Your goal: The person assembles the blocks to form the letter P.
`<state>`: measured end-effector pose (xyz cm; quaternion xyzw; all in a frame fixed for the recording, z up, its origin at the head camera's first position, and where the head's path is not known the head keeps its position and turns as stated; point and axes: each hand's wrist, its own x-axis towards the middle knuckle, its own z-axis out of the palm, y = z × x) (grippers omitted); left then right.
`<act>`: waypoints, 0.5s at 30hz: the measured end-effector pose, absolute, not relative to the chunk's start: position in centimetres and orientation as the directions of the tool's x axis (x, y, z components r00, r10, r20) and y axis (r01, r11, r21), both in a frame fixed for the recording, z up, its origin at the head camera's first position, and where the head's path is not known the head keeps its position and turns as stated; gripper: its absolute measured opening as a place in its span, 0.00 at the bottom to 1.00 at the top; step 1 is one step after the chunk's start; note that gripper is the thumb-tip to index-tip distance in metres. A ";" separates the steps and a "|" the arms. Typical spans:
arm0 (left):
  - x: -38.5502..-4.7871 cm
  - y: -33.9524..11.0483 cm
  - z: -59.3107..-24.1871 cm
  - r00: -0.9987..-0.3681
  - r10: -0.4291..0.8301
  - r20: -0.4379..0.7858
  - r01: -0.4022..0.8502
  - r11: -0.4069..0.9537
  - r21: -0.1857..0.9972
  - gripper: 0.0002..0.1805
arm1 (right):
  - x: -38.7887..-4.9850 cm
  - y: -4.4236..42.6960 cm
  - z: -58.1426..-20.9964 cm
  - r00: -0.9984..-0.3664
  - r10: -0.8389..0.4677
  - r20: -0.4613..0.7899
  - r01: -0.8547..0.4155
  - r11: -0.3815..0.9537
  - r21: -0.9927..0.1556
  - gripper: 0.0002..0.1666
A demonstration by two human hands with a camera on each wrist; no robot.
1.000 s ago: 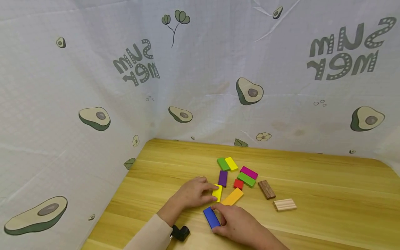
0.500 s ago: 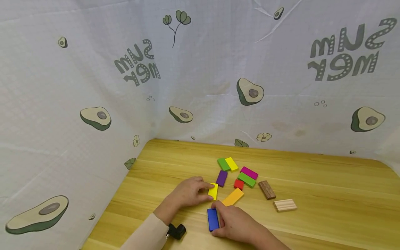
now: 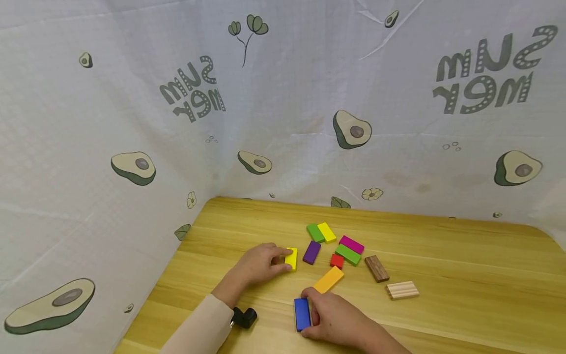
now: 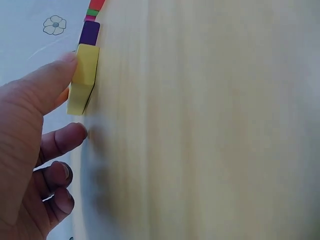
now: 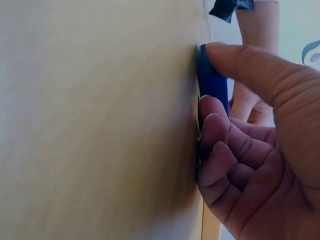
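A yellow block (image 3: 291, 259) lies flat on the table, pinched at its two ends by the thumb and a finger of my left hand (image 3: 258, 265). In the left wrist view the thumb rests on the near end of that yellow block (image 4: 84, 77), the other fingers of the left hand (image 4: 30, 145) loosely bent. Nearer the front, my right hand (image 3: 338, 317) grips a blue block (image 3: 302, 314) between thumb and finger at its short ends. The right wrist view shows the right hand (image 5: 265, 135) with its thumb on the blue block (image 5: 214, 82).
Right of the left hand lies a purple block (image 3: 311, 252). Behind are a green (image 3: 316, 232) and a yellow block; to the right, magenta, green and red (image 3: 337, 261) ones. An orange block (image 3: 328, 280) touches or nears the right hand. Brown (image 3: 377, 268) and pale wooden blocks (image 3: 402, 290) lie farther right.
My left hand has moved left and away from me with the yellow block. The blue block has turned more upright in view under my right hand. The purple block has shifted and tilted slightly.
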<state>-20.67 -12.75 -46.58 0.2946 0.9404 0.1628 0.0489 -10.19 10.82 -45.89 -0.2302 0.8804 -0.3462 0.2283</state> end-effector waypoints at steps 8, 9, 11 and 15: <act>-22.7 -11.2 -46.2 -0.833 0.552 -0.027 0.520 0.800 0.300 0.26 | -9.8 11.4 -45.5 -0.808 -0.553 -0.203 -0.277 0.661 -0.698 0.36; -23.0 -11.0 -46.2 -0.835 0.550 -0.031 0.518 0.803 0.296 0.26 | -9.8 11.6 -45.4 -0.811 -0.551 -0.196 -0.281 0.661 -0.696 0.37; -23.7 -10.7 -46.1 -0.837 0.547 -0.032 0.516 0.807 0.288 0.26 | -9.8 11.7 -45.3 -0.818 -0.543 -0.190 -0.280 0.664 -0.693 0.38; -24.7 -9.9 -46.1 -0.852 0.522 -0.036 0.492 0.822 0.287 0.24 | -10.0 12.1 -45.1 -0.844 -0.507 -0.177 -0.264 0.678 -0.686 0.40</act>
